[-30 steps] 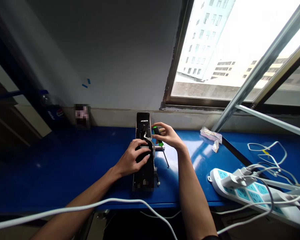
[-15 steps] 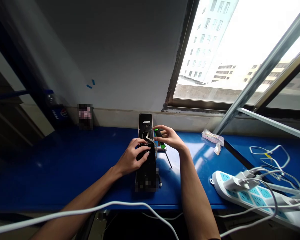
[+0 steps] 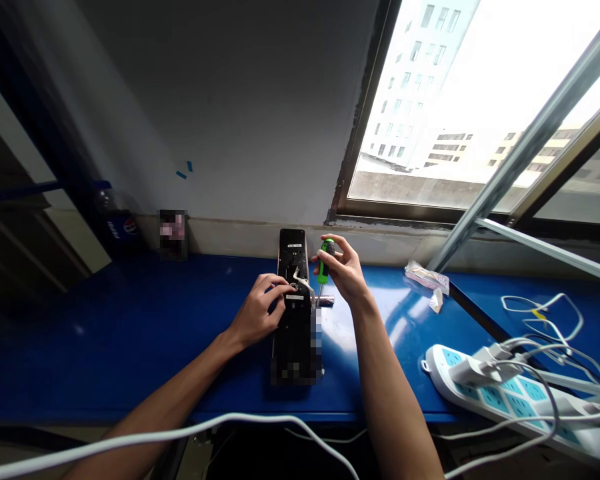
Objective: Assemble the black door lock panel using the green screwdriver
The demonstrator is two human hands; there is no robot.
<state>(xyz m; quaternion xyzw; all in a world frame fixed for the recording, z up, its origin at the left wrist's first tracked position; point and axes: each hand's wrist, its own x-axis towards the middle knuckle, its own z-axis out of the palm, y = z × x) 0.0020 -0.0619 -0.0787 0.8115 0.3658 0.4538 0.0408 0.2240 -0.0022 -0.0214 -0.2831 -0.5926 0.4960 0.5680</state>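
A long black door lock panel (image 3: 294, 333) lies lengthwise on the blue table, with its back side up. A pale cable (image 3: 304, 283) loops over its right edge, and a metal handle (image 3: 325, 301) sticks out from under that side. My left hand (image 3: 261, 310) rests over the panel's left edge, its fingers bent and apart, one fingertip by a round hole in the middle. In my right hand (image 3: 347, 270), a green and black screwdriver (image 3: 324, 263) is held nearly upright, its shaft pointing down beside the panel's right edge. The screwdriver's tip is hard to make out.
A white power strip (image 3: 520, 403) with plugs and tangled cords lies at the right. Near the window are a torn plastic packet (image 3: 427, 277) and a metal brace (image 3: 480, 180). One white cable (image 3: 220, 421) crosses the foreground. A Pepsi bottle (image 3: 123, 223) stands at the back left.
The screwdriver has swung from slanted to nearly upright, and my right hand has lifted slightly away from the panel. My left hand has drawn back a little to the left, baring more of the panel.
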